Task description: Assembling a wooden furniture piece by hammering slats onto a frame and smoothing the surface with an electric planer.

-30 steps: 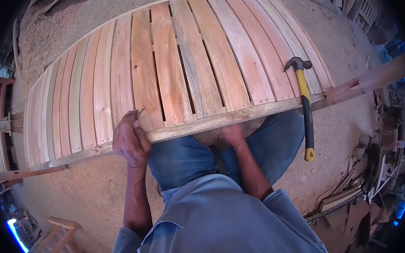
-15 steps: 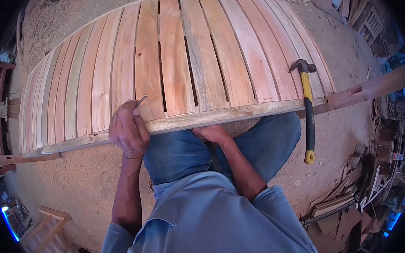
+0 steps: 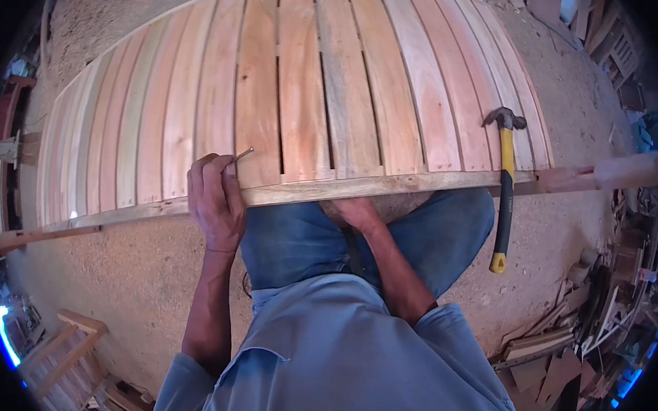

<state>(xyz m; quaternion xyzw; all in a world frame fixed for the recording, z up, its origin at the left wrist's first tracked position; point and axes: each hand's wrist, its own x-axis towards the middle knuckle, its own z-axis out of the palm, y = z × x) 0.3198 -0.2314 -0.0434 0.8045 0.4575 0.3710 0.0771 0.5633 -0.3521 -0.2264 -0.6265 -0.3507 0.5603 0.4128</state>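
Fingertips of the left hand pinch a slim metal nail, its head slanting up and rightward, above the near edge of a slatted wooden panel; whether it touches the wood cannot be told. That pinch is unchanged, but the right hand, blurred a second ago, now looks steadier and nearer the left, partly under the front rail (its fingers are hidden, so open or closed is unclear). Both hands thus share that edge, leaving the yellow-and-black claw hammer unheld, handle overhanging the panel's right end.

Woodshop (slatted panel, offcuts)
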